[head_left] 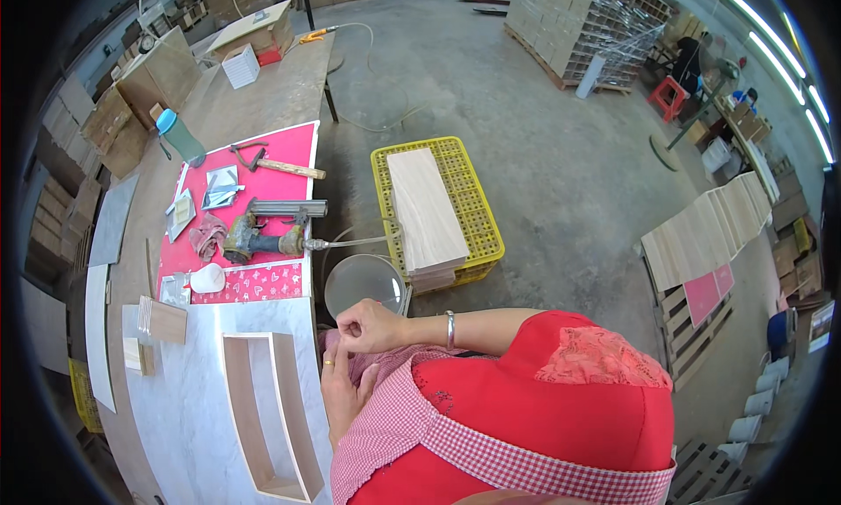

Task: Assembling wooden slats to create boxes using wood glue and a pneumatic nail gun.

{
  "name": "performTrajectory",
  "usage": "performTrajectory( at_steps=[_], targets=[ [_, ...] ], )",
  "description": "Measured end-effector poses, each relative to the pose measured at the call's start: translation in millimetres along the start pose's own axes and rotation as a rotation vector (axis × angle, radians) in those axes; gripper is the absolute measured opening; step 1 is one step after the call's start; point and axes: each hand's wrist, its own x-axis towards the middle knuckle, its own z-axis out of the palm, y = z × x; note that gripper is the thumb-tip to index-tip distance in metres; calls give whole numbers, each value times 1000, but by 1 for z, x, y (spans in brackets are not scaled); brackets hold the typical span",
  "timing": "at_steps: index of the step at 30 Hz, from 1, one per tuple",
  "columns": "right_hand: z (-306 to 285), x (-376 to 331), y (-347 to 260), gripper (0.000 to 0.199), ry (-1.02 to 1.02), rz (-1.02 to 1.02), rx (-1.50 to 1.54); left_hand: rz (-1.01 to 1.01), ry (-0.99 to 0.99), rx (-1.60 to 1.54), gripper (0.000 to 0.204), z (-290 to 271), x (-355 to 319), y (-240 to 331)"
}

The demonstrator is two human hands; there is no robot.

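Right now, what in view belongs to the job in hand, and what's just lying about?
Likely the job, close to left hand and right hand:
wooden frame
air tool
hammer
planks

Likely just lying about, farther off:
blue-lidded bottle
red stool
wrapped stack

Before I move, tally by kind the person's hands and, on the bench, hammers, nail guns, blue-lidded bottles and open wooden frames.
Hands: 2 (left hand, right hand)
Hammer: 1
Nail gun: 1
Blue-lidded bottle: 1
Open wooden frame: 1
Total: 6

One wooden frame (243, 400), one nail gun (254, 244), one wooden-handled hammer (291, 168), one blue-lidded bottle (181, 141), one red stool (668, 97).
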Motion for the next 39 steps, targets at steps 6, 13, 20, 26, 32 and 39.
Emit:
performTrajectory(
  at_steps=[6,13,20,26,32,39],
  targets=[
    [7,1,1,22,42,43,-47,10,-7,-22,55,0,-3,-6],
    [8,0,-5,21,-32,65,-29,-8,16,-29,58,-3,-9,-14],
    [5,1,-14,18,-118,30,-13,-2,62,29,65,-7,-14,-10],
    [13,8,-22,18,-186,33,14,-10,101,102,69,-15,-23,-7],
    [24,15,-27,21,-150,8,-20,-15,117,135,70,-22,-30,-2],
    [42,14,-32,20,-107,1,-28,-116,108,103,74,-24,-39,-4]
  ],
)
